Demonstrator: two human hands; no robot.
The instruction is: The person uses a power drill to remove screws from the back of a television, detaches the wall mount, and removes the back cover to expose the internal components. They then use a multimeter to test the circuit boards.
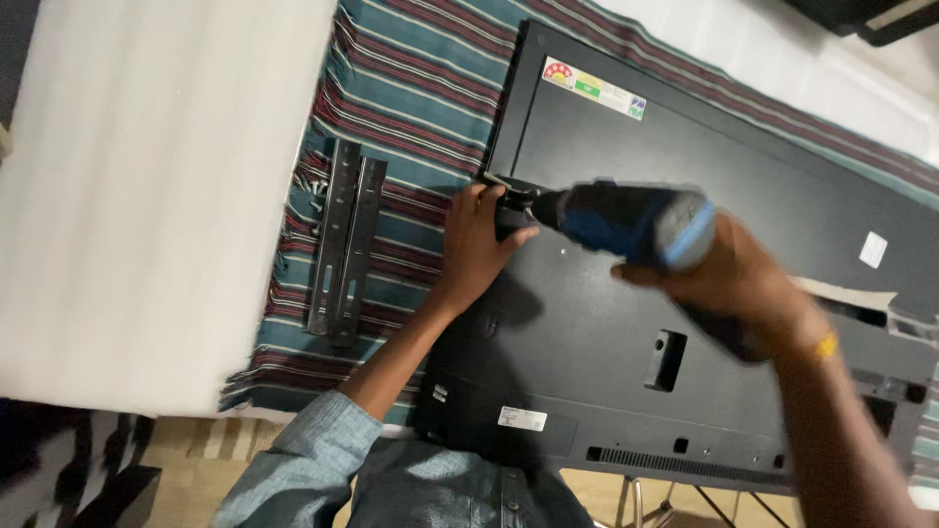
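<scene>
A flat black television [704,176] lies face down on a striped cloth [421,88]. My right hand [734,279] grips a blue and black power drill [616,220], its tip pointing left at the edge of the television's back panel. My left hand [474,244] rests on that edge and pinches the drill's front end next to a small metal piece [504,183]. Motion blurs the drill and my right hand.
Two dark metal mounting brackets [342,244] lie side by side on the cloth, left of the television, with small screws [315,191] beside them. A white foam sheet [147,196] covers the left side. Stickers [594,88] mark the television's back.
</scene>
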